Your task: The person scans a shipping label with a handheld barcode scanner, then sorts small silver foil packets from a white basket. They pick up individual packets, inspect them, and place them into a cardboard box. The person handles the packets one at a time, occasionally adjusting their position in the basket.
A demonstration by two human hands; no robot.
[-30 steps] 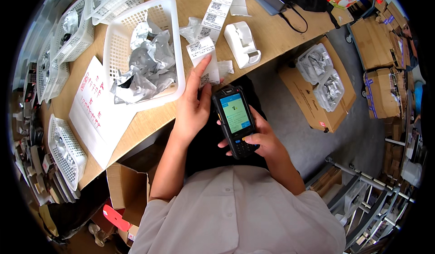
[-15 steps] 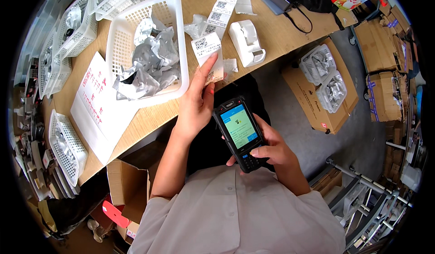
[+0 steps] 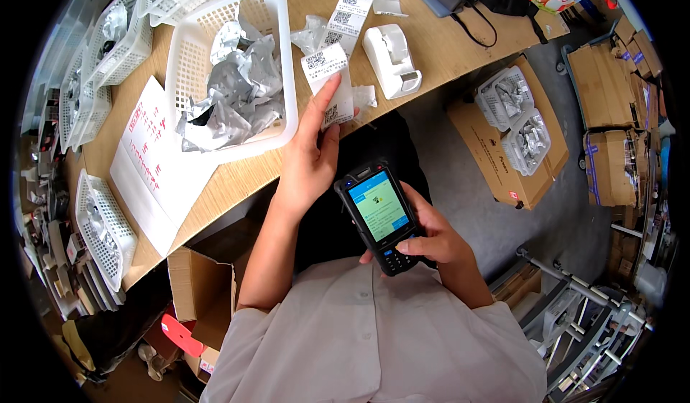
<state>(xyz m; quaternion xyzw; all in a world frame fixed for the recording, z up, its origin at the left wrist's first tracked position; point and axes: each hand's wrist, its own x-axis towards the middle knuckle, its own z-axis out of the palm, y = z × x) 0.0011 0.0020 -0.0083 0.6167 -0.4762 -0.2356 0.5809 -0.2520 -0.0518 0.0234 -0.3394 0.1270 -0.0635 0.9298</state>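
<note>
Two bare hands on my feed. Left hand (image 3: 309, 166) at the table (image 3: 447, 54) edge, pinching the label strip (image 3: 325, 64): index finger on its face, other fingers behind. Right hand (image 3: 435, 241) wrapped around the scanner (image 3: 380, 216), thumb on its keys, screen lit, held above the lap just off the table. I've got a white basket (image 3: 290, 94) of silver bags (image 3: 241, 90) left of the strip, tape dispenser (image 3: 399, 83) right of it.
</note>
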